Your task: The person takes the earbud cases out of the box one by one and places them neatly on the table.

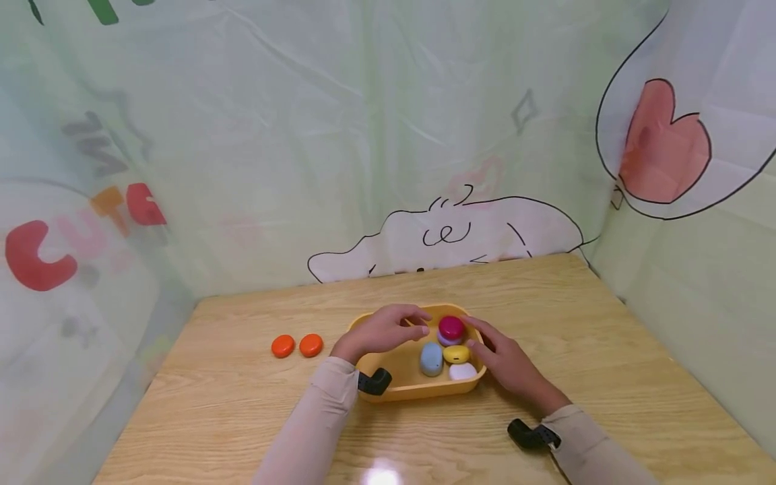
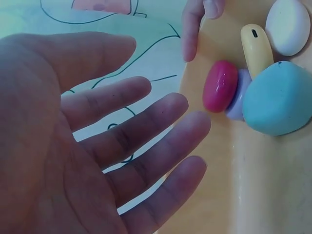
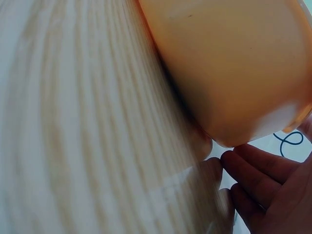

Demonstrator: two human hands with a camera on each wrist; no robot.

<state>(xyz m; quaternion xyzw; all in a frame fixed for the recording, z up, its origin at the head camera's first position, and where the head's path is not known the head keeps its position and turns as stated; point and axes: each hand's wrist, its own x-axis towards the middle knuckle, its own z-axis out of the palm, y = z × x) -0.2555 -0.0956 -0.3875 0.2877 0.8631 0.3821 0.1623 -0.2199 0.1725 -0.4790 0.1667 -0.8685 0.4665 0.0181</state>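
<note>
An orange-yellow plastic bin (image 1: 418,391) holds several smooth, rounded pieces toward its right side. A magenta one (image 1: 451,327) rests on a lilac one (image 1: 448,339). Near them lie a yellow one (image 1: 457,354) with a small dark slot, a light blue one (image 1: 432,359) and a white one (image 1: 463,372). Over the bin's left part hangs my left hand (image 1: 391,328), its fingers apart and nothing in them. My right hand (image 1: 508,360) is at the bin's right rim; in the right wrist view its fingers (image 3: 263,170) lie along the outer wall.
Two orange-red round pieces, one (image 1: 283,345) beside the other (image 1: 311,345), lie on the wooden table (image 1: 212,404) left of the bin. A printed curtain (image 1: 273,168) hangs behind the table and along its sides. Each wrist wears a black camera.
</note>
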